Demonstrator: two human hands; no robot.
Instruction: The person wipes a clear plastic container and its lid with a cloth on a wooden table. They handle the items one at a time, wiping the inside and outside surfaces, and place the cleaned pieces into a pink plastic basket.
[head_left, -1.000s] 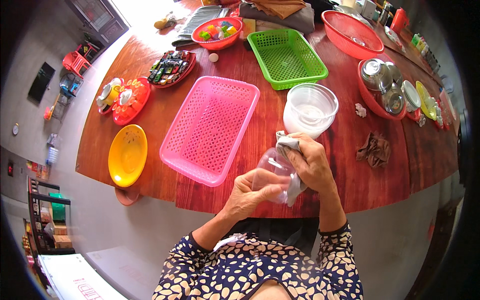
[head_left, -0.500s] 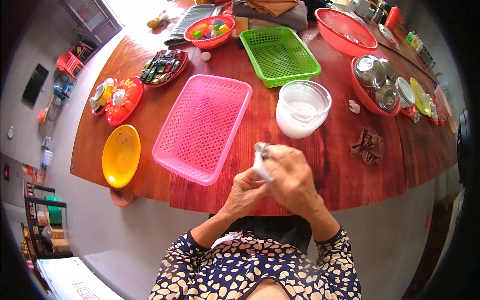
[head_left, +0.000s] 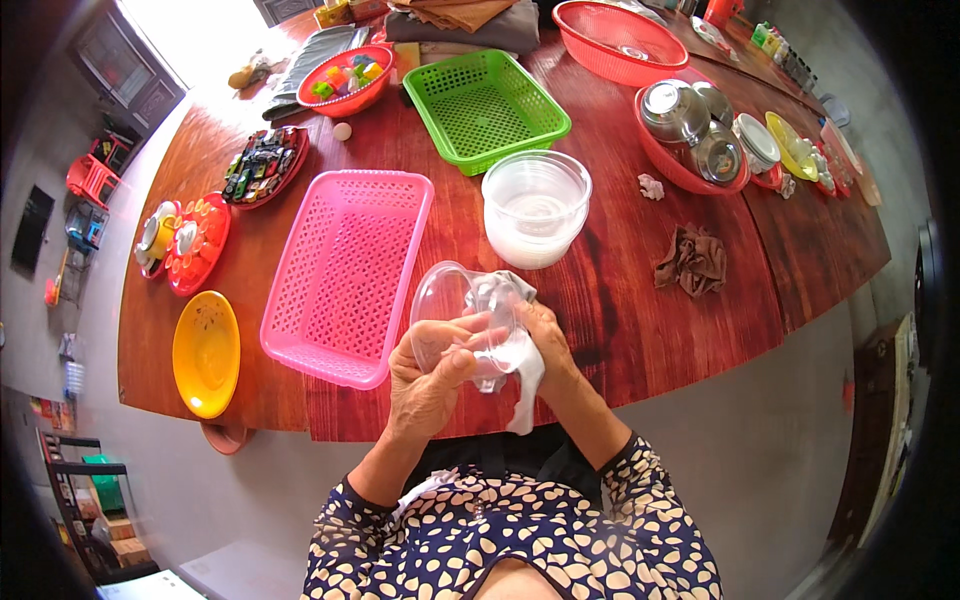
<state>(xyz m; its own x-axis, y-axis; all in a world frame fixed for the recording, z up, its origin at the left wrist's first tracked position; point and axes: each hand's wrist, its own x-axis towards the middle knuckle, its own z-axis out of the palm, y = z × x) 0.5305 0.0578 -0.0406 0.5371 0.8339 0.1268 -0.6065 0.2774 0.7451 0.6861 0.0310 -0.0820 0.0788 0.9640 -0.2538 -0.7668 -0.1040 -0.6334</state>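
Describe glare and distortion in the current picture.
Head view: blown-out white light at upper left; head view: bright glints on the round silver metal bowls; head view: near edge of the reddish-brown wooden table bows, corners go black.

Container (head_left: 436,300) in left hand (head_left: 425,378), right of basket (head_left: 343,275), before tubs (head_left: 536,225)

The cloth (head_left: 526,384) is whitish, the basket (head_left: 346,275) pink, the blouse (head_left: 505,528) cream-spotted navy.

On my remote feed I see the left hand (head_left: 422,385) gripping with bent fingers, the right hand (head_left: 550,348) partly hidden beside it, forearms (head_left: 592,425) slanting inward.
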